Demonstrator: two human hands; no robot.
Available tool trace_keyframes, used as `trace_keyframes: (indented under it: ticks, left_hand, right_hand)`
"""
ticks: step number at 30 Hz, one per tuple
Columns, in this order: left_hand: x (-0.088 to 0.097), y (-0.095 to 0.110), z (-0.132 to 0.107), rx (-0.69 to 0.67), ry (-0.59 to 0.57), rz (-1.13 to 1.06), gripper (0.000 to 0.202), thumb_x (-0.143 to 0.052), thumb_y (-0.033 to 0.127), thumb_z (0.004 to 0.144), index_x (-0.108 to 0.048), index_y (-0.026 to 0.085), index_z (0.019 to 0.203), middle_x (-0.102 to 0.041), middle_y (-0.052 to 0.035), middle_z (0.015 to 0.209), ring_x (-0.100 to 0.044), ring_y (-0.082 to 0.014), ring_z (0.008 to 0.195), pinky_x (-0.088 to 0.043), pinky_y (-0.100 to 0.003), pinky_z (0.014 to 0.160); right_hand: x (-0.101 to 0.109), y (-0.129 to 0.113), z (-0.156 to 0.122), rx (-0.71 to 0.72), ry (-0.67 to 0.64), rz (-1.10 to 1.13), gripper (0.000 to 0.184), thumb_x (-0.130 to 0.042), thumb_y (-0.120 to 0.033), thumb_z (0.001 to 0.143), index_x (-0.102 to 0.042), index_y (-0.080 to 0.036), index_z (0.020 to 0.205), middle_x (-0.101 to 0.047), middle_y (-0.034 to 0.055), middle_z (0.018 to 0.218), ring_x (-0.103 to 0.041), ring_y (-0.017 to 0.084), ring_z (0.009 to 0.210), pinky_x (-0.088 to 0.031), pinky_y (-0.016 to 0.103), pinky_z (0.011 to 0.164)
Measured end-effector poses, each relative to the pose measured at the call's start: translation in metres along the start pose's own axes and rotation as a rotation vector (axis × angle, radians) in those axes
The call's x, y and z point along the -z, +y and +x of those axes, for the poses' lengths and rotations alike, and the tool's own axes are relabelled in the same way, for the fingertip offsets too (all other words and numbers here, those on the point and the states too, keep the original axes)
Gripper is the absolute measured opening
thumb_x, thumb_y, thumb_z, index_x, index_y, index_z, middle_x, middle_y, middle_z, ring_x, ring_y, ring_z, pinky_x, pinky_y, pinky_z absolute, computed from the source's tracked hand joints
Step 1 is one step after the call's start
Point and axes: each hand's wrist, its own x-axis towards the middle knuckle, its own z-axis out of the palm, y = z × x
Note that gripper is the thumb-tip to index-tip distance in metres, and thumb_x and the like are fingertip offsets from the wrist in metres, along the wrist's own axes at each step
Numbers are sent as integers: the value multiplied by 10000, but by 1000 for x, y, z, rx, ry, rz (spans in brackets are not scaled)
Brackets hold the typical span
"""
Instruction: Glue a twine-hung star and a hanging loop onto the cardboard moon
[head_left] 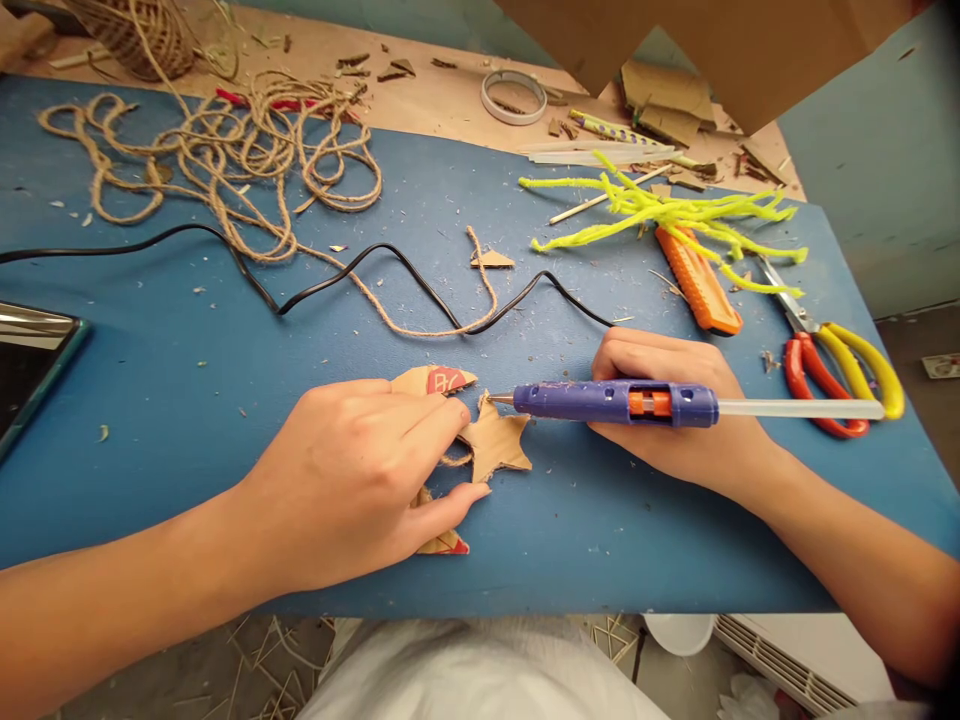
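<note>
My right hand (675,420) is wrapped round a purple glue gun (615,401) with an orange trigger and a clear glue stick out the back. Its nozzle points left at a small cardboard star (496,445) on the blue table (187,400). My left hand (360,480) lies over a larger cardboard star (435,380) with red print, fingers pressed down on it and touching the small star's edge. A bit of twine shows between the pieces.
A black cable (337,280) snakes across the table. Loose twine (225,150) is piled at the back left. Yellow pipe cleaners (675,215), an orange cutter (697,285) and red-yellow scissors (832,360) lie at the right. A tape roll (514,97) is behind, a tablet (30,360) at the left edge.
</note>
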Motion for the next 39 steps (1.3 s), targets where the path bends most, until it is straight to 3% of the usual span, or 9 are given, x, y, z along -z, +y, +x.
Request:
trace_keyframes:
  ticks: [18, 23, 39]
  left_hand:
    - [1, -1, 0, -1, 0, 3, 199, -710, 387, 1103, -730, 204, 1028, -714, 38, 702, -655, -208, 580, -463, -389, 606]
    - [3, -2, 0, -1, -8, -3, 203, -716, 391, 1105, -728, 205, 1024, -712, 39, 698, -665, -208, 582, -474, -390, 605]
    - [2, -2, 2, -7, -12, -1, 194, -781, 391, 1054, -698, 218, 1025, -701, 57, 670, -655, -206, 562, -485, -383, 594]
  right_hand:
    - [0, 0, 0, 5, -12, -15, 346, -764, -164, 976, -478, -261, 807, -559, -19, 751, -501, 150, 638, -368, 335, 610]
    - [-3, 4, 0, 56, 43, -10, 340, -751, -199, 987, -470, -264, 807, -538, -25, 734, -463, 146, 609, -341, 346, 596]
    - [-1, 1, 2, -10, 13, 11, 409, -790, -222, 994, -447, -265, 775, -523, -17, 723, -468, 158, 632, -355, 355, 619]
